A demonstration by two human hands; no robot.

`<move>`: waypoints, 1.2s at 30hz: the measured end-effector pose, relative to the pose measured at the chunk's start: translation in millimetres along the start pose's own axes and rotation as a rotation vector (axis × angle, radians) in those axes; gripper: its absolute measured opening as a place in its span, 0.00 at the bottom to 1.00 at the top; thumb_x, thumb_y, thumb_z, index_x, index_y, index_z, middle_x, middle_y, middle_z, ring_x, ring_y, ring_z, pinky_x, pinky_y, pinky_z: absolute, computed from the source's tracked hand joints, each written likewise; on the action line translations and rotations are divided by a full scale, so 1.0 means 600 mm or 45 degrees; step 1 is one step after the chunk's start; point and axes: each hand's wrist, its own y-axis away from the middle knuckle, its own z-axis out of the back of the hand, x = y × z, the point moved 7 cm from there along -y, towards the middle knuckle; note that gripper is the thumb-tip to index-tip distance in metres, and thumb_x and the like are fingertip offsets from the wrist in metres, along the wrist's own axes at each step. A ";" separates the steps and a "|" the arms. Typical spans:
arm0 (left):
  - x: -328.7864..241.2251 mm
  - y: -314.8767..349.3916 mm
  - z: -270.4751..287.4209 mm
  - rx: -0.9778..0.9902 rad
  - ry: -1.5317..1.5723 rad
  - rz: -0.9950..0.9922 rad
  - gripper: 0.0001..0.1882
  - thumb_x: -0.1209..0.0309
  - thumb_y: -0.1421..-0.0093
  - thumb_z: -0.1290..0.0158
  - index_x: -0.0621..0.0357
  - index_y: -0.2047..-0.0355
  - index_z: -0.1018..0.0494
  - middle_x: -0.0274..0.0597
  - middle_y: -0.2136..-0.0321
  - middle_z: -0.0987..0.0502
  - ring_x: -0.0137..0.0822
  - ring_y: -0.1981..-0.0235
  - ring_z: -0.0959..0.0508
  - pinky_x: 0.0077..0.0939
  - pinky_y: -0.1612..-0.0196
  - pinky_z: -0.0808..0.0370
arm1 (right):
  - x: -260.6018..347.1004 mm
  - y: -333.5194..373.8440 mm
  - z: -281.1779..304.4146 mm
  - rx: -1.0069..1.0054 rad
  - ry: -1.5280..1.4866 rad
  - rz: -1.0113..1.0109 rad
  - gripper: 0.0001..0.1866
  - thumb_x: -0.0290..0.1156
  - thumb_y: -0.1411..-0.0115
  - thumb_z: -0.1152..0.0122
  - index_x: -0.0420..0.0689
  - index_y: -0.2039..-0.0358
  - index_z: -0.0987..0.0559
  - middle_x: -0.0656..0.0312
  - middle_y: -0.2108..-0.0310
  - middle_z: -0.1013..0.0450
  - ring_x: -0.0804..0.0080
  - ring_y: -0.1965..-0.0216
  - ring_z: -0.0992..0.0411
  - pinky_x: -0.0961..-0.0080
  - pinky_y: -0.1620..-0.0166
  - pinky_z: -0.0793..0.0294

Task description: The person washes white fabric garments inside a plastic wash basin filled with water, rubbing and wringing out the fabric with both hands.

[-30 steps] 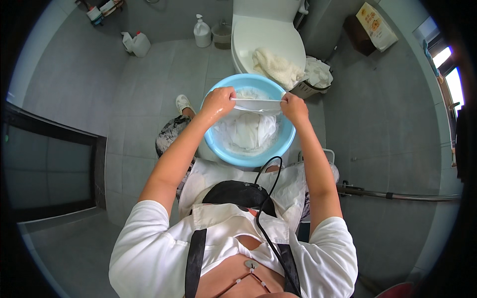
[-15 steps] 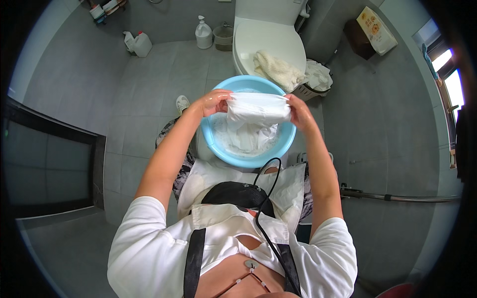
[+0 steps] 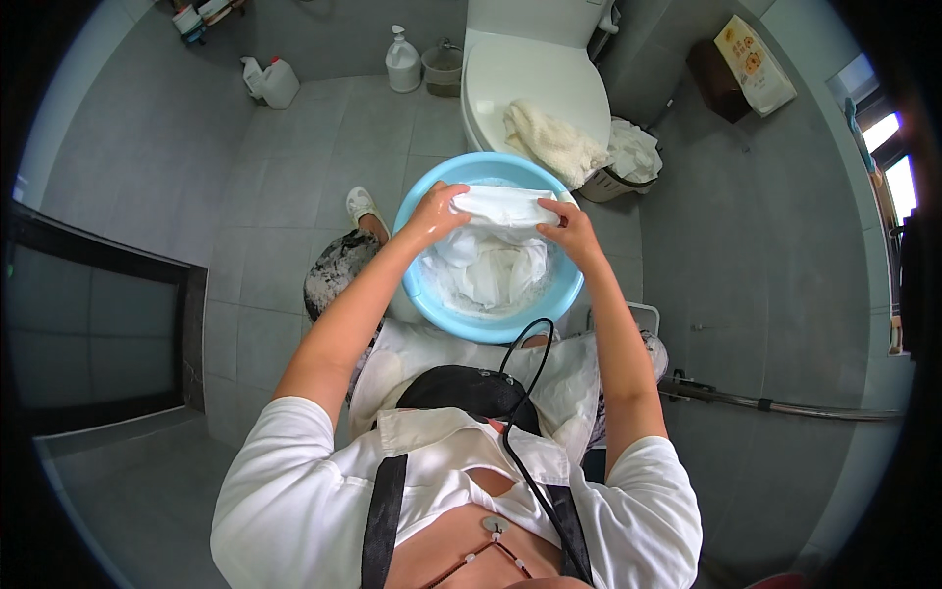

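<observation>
A wet white cloth garment (image 3: 505, 206) is stretched between my two hands over a light blue basin (image 3: 428, 292). My left hand (image 3: 438, 209) is closed on its left end, and suds cling to the fingers. At the other end my right hand (image 3: 569, 232) pinches the edge between thumb and fingers. The lower part of the garment hangs down into soapy water (image 3: 446, 287), where more white fabric (image 3: 496, 270) lies bunched. Whether that fabric all belongs to the same piece, I cannot tell.
Beyond the basin stands a white toilet (image 3: 530, 83) with a cream towel (image 3: 549, 142) on its lid. A bin (image 3: 610, 185) with a white liner is to its right. A pump bottle (image 3: 402, 64), a small bucket (image 3: 443, 71) and a white jug (image 3: 275, 83) stand by the far wall.
My right hand has moved inward and slightly down, and the top fold of the garment is narrower and lower. My left hand has shifted a little to the right.
</observation>
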 end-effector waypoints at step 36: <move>0.168 -0.016 -0.155 -0.265 1.129 0.721 0.21 0.57 0.44 0.56 0.63 0.59 0.34 0.42 0.63 0.29 0.37 0.61 0.29 0.30 0.57 0.33 | -0.091 -0.014 -0.107 0.058 -0.686 -0.911 0.20 0.34 0.47 0.47 0.38 0.56 0.32 0.52 0.58 0.32 0.63 0.59 0.32 0.73 0.58 0.33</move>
